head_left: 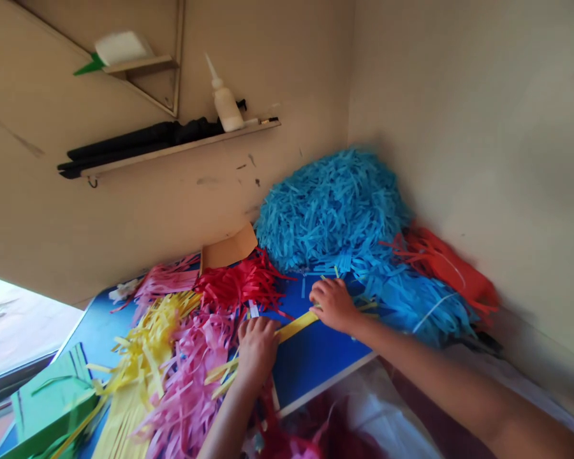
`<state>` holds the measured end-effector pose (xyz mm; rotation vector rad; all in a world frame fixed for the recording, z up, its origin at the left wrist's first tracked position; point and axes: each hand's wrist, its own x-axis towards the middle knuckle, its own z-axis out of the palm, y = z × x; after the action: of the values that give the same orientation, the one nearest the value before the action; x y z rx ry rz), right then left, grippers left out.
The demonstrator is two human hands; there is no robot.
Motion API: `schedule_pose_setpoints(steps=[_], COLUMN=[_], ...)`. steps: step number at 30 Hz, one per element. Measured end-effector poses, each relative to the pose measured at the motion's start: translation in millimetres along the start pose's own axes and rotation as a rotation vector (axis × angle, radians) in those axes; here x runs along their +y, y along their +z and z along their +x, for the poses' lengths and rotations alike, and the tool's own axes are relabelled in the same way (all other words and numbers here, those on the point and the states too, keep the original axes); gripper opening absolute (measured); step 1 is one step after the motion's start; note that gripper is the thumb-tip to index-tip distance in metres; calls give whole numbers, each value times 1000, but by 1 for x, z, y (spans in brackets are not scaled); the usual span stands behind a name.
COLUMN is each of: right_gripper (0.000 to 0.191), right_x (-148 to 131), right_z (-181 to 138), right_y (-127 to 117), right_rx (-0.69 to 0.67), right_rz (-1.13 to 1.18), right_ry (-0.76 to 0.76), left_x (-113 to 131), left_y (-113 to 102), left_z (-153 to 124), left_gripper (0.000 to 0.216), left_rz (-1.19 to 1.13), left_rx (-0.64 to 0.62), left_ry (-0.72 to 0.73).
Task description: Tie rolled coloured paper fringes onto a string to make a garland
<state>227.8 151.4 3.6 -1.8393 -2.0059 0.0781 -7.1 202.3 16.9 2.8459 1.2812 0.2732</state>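
My left hand (256, 344) rests knuckles-up on the blue table (316, 360), fingers curled down onto the near end of a yellow paper strip (294, 326). My right hand (332, 303) presses on the far end of the same strip, fingers bent, at the foot of a big heap of blue fringed paper (335, 210). The strip lies flat between the two hands. Red fringed paper (239, 284) lies just behind my left hand, and pink fringe (191, 376) and yellow fringe (148, 344) spread to its left.
Orange-red paper (449, 268) lies against the right wall. A piece of brown card (229, 248) leans on the back wall. Green paper (48, 408) sits at the left. A wall shelf (172, 150) carries a white glue bottle (224, 102) and dark rolled items.
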Motion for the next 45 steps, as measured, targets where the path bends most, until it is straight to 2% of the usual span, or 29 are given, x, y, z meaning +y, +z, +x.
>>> schedule_pose_setpoints(steps=[4, 6, 13, 18, 21, 23, 28, 33, 37, 42, 45], right_gripper=[15, 21, 18, 17, 20, 24, 15, 13, 11, 9, 7], right_x=[-9, -8, -3, -23, -21, -9, 20, 20, 17, 13, 5], right_z=[-4, 0, 19, 13, 6, 2, 3, 14, 22, 27, 24], right_y=[-3, 1, 5, 8, 11, 11, 9, 13, 15, 8, -1], right_rx=[-84, -109, -85, -44, -54, -62, -96, -134, -173, -186, -182], right_rz=[-89, -133, -138, -162, -154, -130, -20, 55, 70, 29, -4], right_ry=[-419, -514, -468, -485, -476, -436, -311, -153, -82, -96, -250], left_x=[5, 8, 10, 5, 0, -6, -19, -18, -14, -11, -6], left_y=[-10, -12, -4, 1, 0, 1, 10, 13, 11, 2, -8], left_z=[0, 0, 2, -2, -10, -17, -23, -17, -10, -4, -6], left_gripper=[23, 19, 16, 24, 26, 27, 21, 27, 23, 20, 21], left_rz=[-5, 2, 22, 25, 3, -27, -120, -154, -115, -61, -43], left_rx=[-25, -13, 53, 96, 80, 57, 33, 24, -1, -24, -18], left_ry=[208, 242, 210, 182, 181, 170, 27, -109, -175, -125, 17])
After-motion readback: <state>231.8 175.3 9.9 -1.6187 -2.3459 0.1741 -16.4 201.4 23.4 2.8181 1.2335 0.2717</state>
